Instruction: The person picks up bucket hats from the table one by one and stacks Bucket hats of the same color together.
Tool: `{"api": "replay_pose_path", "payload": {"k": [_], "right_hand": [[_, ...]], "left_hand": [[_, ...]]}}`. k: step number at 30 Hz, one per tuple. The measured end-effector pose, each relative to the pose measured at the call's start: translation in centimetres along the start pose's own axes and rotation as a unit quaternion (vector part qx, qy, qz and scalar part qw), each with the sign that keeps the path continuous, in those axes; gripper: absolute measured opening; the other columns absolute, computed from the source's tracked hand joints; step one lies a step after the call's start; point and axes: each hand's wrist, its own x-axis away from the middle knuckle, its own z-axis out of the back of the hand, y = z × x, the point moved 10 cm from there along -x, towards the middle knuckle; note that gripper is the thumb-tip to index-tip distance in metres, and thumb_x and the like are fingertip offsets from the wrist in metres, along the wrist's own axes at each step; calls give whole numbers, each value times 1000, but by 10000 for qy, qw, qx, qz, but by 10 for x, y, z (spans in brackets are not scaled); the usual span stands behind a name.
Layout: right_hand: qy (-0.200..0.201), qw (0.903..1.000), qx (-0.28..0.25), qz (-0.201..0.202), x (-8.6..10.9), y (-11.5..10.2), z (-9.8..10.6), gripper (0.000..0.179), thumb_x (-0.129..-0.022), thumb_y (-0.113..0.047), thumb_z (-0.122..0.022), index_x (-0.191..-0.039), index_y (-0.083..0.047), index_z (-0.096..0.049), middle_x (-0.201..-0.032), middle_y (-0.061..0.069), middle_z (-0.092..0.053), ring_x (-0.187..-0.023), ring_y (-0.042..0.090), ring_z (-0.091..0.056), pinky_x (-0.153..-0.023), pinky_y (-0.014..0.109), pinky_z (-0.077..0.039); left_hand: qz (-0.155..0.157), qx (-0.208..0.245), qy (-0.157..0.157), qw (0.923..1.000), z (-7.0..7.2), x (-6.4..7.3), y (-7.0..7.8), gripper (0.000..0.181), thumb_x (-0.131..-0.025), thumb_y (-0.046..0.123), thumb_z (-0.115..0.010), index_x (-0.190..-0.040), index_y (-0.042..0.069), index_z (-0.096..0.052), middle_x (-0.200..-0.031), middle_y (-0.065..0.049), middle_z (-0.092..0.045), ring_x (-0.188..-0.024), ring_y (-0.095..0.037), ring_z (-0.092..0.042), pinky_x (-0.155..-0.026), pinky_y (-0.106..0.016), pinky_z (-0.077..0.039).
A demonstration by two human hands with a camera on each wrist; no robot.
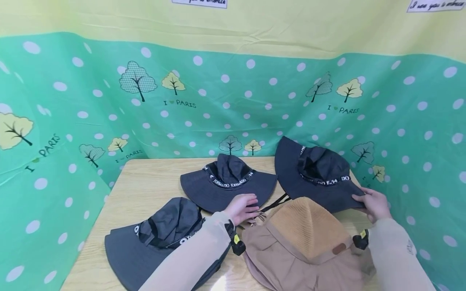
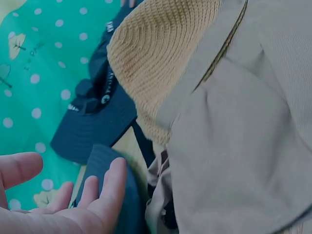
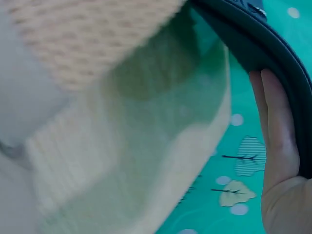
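Note:
At the back right, my right hand point(image 1: 375, 205) pinches the brim of a dark bucket hat point(image 1: 324, 198) with a lettered band, its thumb on top. In the right wrist view straight fingers point(image 3: 279, 122) lie against the brim's underside point(image 3: 253, 46); the thumb is hidden there. My left hand point(image 1: 242, 208) is held with its fingers spread, near the front brim of a second dark hat point(image 1: 218, 190) and holding nothing. Between my wrists lies a tan and brown hat point(image 1: 309, 230) with a knitted-looking crown and a pleated brim.
A third dark bucket hat point(image 1: 174, 226) lies at the front left, partly behind my left sleeve. Black straps point(image 1: 274, 203) run between the hats. All lie on a wooden table point(image 1: 145, 178), with a green dotted cloth point(image 1: 204, 121) hanging behind and at both sides.

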Motion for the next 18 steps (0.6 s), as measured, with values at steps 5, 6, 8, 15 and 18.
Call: {"api": "replay_pose_path", "payload": {"k": [5,6,8,15,18], "right_hand": [[10,9988,-491,68,3,-24,7,72,-99,-7,-54,-154,4,-9,-161,30,-3,-70,-5,-63,-74,22,-60],[-24,9974,-721,68,4,-28,7,74,-99,-5,-56,-154,3,-8,-162,27,-1,-71,-5,-64,-75,22,-60],[-154,9937,-1113,50,5,-37,7,78,-97,-4,-59,-155,0,-7,-164,22,5,-72,-4,-65,-79,22,-60],[-596,9608,-2678,-408,12,-49,-5,43,-88,7,-68,-108,-31,-71,-163,-1,17,-75,7,-70,-84,25,-59],[-912,9402,-3232,-573,16,-53,-16,39,-89,13,-62,-79,-22,-75,-162,-3,20,-76,13,-71,-86,27,-59]], "left_hand": [[4,-37,-99,9999,-10,-2,-4,52,-103,12,-43,-149,-8,-28,-153,-34,-31,-139,-53,-34,-114,-57,-37],[8,-27,-100,9999,-11,-2,-4,53,-103,12,-43,-149,-8,-29,-153,-34,-31,-139,-53,-34,-113,-57,-38],[-11,6,-98,10000,-13,-3,-4,52,-103,13,-43,-149,-8,-29,-152,-34,-31,-138,-53,-35,-112,-57,-39],[178,669,-250,9973,-24,-9,2,68,-103,25,-51,-155,-3,-15,-154,-35,-25,-137,-56,-34,-113,-58,-36],[295,969,-405,9940,-35,-11,8,79,-103,34,-53,-156,-2,-7,-155,-36,-23,-138,-56,-32,-114,-58,-34]]}}
